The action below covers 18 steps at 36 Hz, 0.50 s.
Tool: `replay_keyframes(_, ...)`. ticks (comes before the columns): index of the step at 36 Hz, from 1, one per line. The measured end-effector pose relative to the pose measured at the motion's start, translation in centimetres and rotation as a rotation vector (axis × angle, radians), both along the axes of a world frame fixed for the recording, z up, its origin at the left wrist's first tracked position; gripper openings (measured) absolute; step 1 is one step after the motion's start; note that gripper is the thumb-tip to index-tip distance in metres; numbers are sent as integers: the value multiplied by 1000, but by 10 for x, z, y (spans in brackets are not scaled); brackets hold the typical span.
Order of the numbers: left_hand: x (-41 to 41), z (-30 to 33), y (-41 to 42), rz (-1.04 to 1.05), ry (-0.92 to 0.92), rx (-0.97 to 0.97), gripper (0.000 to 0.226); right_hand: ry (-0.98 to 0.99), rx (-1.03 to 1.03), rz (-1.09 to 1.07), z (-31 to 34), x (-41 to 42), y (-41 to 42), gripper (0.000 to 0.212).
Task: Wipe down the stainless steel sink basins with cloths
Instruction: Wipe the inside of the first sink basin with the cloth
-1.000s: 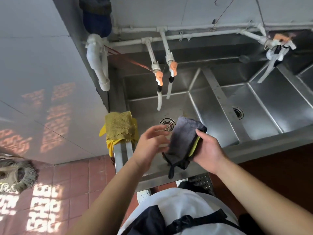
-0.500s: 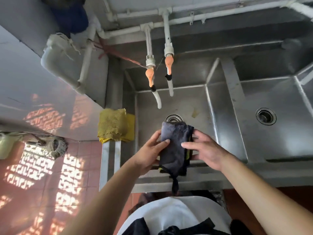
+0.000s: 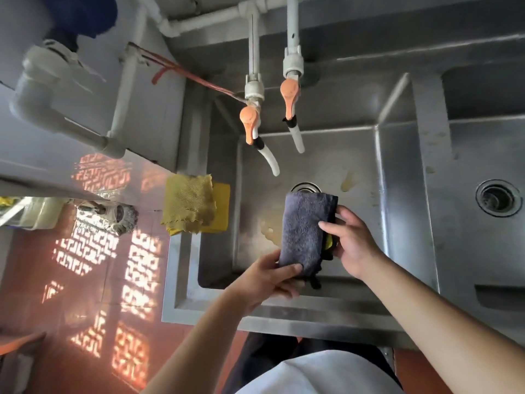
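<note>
A folded dark grey cloth (image 3: 305, 231) with a yellow underside hangs over the left stainless steel basin (image 3: 355, 155). My left hand (image 3: 270, 280) pinches its lower end, and my right hand (image 3: 353, 245) grips its right edge. The cloth covers part of the left basin's drain (image 3: 306, 187). Yellowish stains mark the basin floor. The right basin (image 3: 483, 155) with its own drain (image 3: 498, 201) lies beyond the steel divider.
A yellow cloth (image 3: 193, 206) is draped over the sink's left rim. Two taps with orange handles (image 3: 250, 120) (image 3: 290, 93) hang above the left basin. White pipes (image 3: 56, 89) run along the wall at left. A mop head (image 3: 113, 217) rests on the red tiled floor.
The view has tilted down and closer to the left basin. My left hand slid from the cloth's left side to its lower end; the cloth is held flatter over the basin.
</note>
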<state>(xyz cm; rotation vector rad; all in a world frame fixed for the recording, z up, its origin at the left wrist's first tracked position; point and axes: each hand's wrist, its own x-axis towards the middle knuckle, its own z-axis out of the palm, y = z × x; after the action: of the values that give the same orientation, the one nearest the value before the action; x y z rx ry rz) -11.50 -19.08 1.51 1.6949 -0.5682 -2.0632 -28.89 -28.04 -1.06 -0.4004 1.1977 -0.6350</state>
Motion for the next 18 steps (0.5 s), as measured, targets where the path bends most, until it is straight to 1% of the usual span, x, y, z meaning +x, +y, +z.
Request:
replay_keyframes(3,5,-8,-1,-35,76,78,31,-3,-10,-9,-6,4,-4,36)
replay_keyframes(6,12,-19,-5,56,153,164,30,10,1,-81,-13,9,-3,35)
replay_keyframes(8,16,-22,-9,69,169,216,31,36,20,-156,-16,11,-1,33)
replay_keyframes(9,19,-26,-10,32,167,229,33,46,30,-190,-19,12,0,31)
replay_keyframes(11,27,-30,-14,-126,138,226,37,60,44,-229,-23,14,1,30)
replay_keyframes(12,32,-34,-16,-200,109,202,37,62,48,-239,-26,14,0,30)
replay_keyframes(13,39,-39,-18,-227,73,169,40,58,47,-239,-28,14,-2,31)
replay_keyframes(14,46,-43,-23,-205,23,139,52,54,42,-228,-31,14,-5,32)
replay_keyframes(16,59,-56,-35,-74,-67,54,91,55,32,-174,-39,14,-11,34)
replay_keyframes(17,64,-62,-43,-8,-67,-7,97,53,26,-133,-42,14,-14,35)
replay_keyframes(18,67,-68,-52,42,-44,-52,97,47,22,-83,-47,15,-18,36)
